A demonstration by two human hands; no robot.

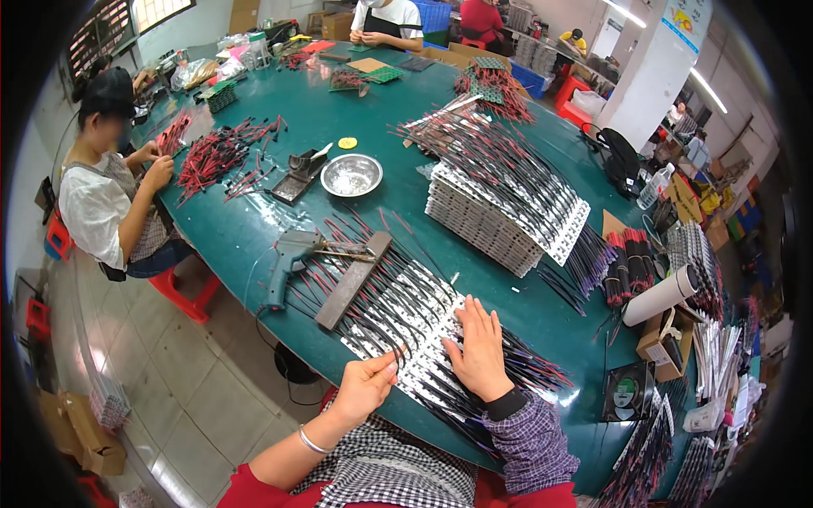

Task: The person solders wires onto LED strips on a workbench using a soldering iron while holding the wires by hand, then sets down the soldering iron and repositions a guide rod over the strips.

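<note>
A white perforated circuit-board panel (405,298) lies in front of me, with rows of black and red wires (529,366) running out from both sides. My left hand (369,386) pinches a black wire (396,343) at the panel's near left edge. Flat on the panel's right part rests my right hand (481,349), its fingers stretched out. A grey metal bar (356,281) lies across the left-hand wires. Just left of the bar, a green soldering gun (290,264) lies on its side, its metal tip reaching over the bar.
A tall stack of white panels (483,222) with wires on top stands at the back right. Beyond the soldering gun are a metal bowl (351,175) and a small dark tray (298,179). A white bottle (660,296) and wire bundles crowd the right. A co-worker (110,178) sits at left.
</note>
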